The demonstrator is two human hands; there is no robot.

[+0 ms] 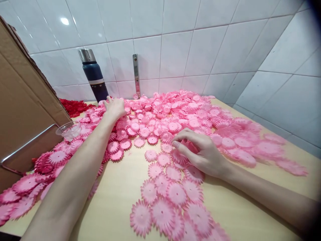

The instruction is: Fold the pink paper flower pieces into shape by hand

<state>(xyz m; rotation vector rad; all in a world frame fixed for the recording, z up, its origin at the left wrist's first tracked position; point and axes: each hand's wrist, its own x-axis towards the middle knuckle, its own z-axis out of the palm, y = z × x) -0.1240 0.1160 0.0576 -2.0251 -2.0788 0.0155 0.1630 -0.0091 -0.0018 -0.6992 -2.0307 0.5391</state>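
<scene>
Several pink fabric flower cut-outs (160,115) lie heaped across a pale wooden table (120,187). My left hand (114,107) reaches far back onto the heap near the bottle, palm down, its fingers mostly hidden among the flowers. My right hand (200,150) rests on the pink flowers at the middle of the table, fingers curved and spread, fingertips pressing on a flower (185,147). A trail of overlapping flowers (173,194) runs from my right hand toward the near edge.
A dark blue metal bottle (94,75) stands at the tiled back wall. A large cardboard box (22,110) leans at left, with a clear plastic cup (68,130) and red flowers (74,107) beside it. A metal bracket (136,73) is on the wall.
</scene>
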